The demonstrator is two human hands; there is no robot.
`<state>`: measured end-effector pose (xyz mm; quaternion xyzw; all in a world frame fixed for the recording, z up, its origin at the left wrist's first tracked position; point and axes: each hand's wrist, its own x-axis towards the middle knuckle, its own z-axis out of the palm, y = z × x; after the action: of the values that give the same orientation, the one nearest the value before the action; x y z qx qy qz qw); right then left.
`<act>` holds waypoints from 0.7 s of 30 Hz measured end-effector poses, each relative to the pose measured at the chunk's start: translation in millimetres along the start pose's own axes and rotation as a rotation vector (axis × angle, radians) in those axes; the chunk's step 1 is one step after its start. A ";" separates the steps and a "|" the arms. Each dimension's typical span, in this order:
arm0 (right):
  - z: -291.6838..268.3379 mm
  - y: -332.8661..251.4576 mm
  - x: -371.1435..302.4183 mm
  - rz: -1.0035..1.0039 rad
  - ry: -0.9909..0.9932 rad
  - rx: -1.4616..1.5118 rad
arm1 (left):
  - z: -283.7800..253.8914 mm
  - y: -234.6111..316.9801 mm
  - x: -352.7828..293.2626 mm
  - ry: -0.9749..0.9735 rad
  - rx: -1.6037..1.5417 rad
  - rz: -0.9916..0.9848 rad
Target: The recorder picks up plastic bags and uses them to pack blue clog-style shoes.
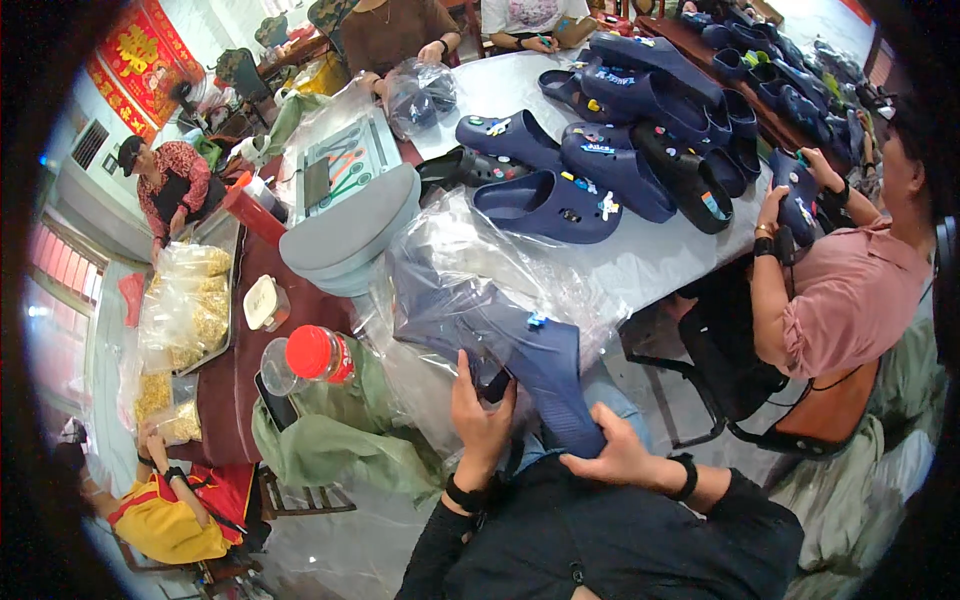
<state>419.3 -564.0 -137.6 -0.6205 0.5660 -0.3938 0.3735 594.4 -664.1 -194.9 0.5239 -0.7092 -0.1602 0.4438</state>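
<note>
In front of me a navy foam clog (548, 375) with a small blue charm is partly inside a clear plastic bag (440, 235). My right hand (618, 448) grips its near end, thumb on top. My left hand (483, 415) is closed at the clog's left side, fingers around a dark part that looks like its strap; that contact is partly hidden. Just beyond the bag, a navy clog with charms (548, 205) lies on the white-covered table (670, 265). Several more navy clogs (620, 165) and a black clog (685, 180) are heaped behind it.
Left of the bag stand a grey machine (350, 210), a red-lidded jar (318, 354) and green cloth (340, 425). A tray of bagged yellow pieces (190, 310) lies farther left. At right, a person in pink (850, 290) handles another navy clog (795, 195). Other people sit around.
</note>
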 end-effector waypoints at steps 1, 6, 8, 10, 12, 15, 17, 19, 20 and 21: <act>7.9 -1.6 6.5 0.067 0.012 0.089 | 0.0 -1.5 0.7 0.047 0.010 0.044; 35.4 4.0 26.9 -0.010 -0.041 0.087 | -11.8 -4.4 -5.6 -0.004 -0.388 -0.289; 40.9 10.2 33.4 -0.070 -0.077 0.027 | -13.2 -9.6 -6.7 -0.017 -0.497 -0.368; 42.8 19.0 40.3 -0.104 -0.098 -0.003 | -12.1 -15.5 -6.7 -0.067 -0.405 -0.281; 43.7 27.0 45.9 -0.236 -0.265 -0.158 | -12.1 -26.0 -10.9 -0.112 -0.264 -0.226; 48.1 37.5 49.3 -0.284 -0.297 -0.205 | -16.5 -30.6 -13.3 -0.204 -0.160 -0.209; 49.6 41.3 46.5 -0.277 -0.248 -0.197 | -20.9 -33.1 -13.7 -0.250 -0.197 -0.246; 50.2 41.8 46.5 -0.275 -0.199 -0.185 | -27.4 -38.5 -14.5 -0.426 -0.428 -0.294; 49.2 41.2 47.9 -0.251 -0.224 -0.186 | -29.6 -36.6 -15.5 -0.427 -0.427 -0.294; 48.3 40.8 48.8 -0.226 -0.245 -0.189 | -32.8 -31.8 -14.8 -0.453 -0.397 -0.264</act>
<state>449.1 -615.1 -191.3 -0.7558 0.4773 -0.3000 0.3330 640.6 -655.9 -205.5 0.4655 -0.6708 -0.4637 0.3439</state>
